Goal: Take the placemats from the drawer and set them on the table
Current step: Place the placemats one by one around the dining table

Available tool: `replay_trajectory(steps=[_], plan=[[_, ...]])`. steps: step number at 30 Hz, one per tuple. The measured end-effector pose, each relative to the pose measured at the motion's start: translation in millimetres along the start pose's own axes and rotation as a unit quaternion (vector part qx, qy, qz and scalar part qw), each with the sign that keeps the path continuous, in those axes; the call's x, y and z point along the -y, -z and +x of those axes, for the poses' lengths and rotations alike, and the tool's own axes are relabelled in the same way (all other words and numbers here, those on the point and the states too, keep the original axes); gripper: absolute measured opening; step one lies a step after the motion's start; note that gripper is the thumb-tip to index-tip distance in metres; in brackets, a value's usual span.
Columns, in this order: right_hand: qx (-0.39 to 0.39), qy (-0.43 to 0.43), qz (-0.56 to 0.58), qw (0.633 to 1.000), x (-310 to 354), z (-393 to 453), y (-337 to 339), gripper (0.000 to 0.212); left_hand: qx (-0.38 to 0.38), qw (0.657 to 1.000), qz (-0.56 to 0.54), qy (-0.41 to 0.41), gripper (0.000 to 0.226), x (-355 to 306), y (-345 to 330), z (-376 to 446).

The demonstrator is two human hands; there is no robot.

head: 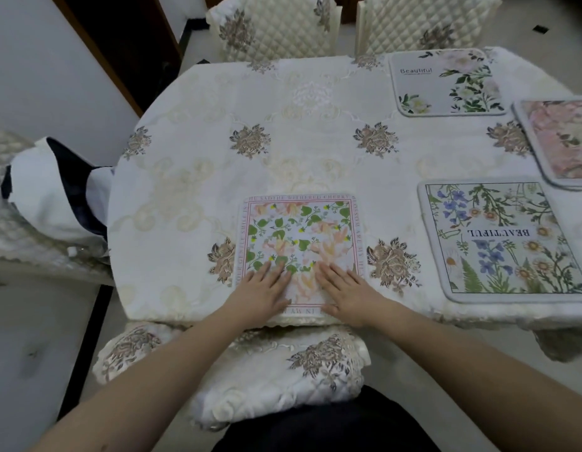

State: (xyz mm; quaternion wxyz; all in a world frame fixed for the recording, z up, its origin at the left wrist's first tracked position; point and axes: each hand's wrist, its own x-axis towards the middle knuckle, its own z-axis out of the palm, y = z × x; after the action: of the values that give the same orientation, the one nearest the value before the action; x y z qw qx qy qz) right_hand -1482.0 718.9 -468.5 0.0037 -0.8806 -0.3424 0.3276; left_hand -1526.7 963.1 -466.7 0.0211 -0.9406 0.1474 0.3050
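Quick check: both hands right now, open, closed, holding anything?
Left hand: open, fingers flat on the red-bordered placemat.
Right hand: open, also pressing flat on that placemat.

My counter (191,177) wears a cream cloth with brown-grey flower clusters. Under my fingers (276,272) lies a white placemat (301,230) with green leaves, peach blossoms and a thin red border. The next placemat (498,243) shows blue and white flowers, grey-edged. A grey mat (446,83) carries green sprigs; a 4th mat (563,141) is pink.
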Motion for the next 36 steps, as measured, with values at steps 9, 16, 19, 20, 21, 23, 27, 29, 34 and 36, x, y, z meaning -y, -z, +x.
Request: replay_trajectory(steps=[9,16,19,20,21,23,27,29,34,36], plan=[[0.054,-0.094,0.145,0.983,38,-42,28,0.057,0.133,0.99,-0.037,-0.022,0.059,6,12,-63],[-0.035,-0.203,0.155,0.966,70,-77,46,0.059,-0.001,0.999,-0.03,-0.018,0.053,11,47,-78],[-0.089,-0.237,0.143,0.957,82,-92,52,0.061,-0.075,0.996,-0.012,-0.053,0.055,0,64,-70],[-0.102,-0.244,0.136,0.955,85,-97,52,0.062,-0.093,0.994,-0.008,-0.064,0.056,-5,71,-68],[-0.115,-0.249,0.129,0.953,87,-102,51,0.062,-0.109,0.991,0.0,-0.072,0.056,-11,79,-68],[-0.142,-0.263,0.121,0.947,87,-113,47,0.062,-0.139,0.986,0.022,-0.086,0.057,-25,92,-66],[-0.209,-0.302,0.106,0.924,74,-139,36,0.069,-0.186,0.971,0.057,-0.139,0.083,-61,116,-61],[-0.237,-0.338,0.1,0.905,66,-158,30,0.088,-0.231,0.956,0.07,-0.165,0.072,-79,123,-53],[-0.29,-0.436,0.119,0.843,38,-205,13,0.067,-0.249,0.939,0.097,-0.215,0.054,-130,132,-22],[-0.293,-0.467,0.128,0.825,22,-223,4,0.065,-0.262,0.929,0.11,-0.236,0.055,-157,139,-11]])
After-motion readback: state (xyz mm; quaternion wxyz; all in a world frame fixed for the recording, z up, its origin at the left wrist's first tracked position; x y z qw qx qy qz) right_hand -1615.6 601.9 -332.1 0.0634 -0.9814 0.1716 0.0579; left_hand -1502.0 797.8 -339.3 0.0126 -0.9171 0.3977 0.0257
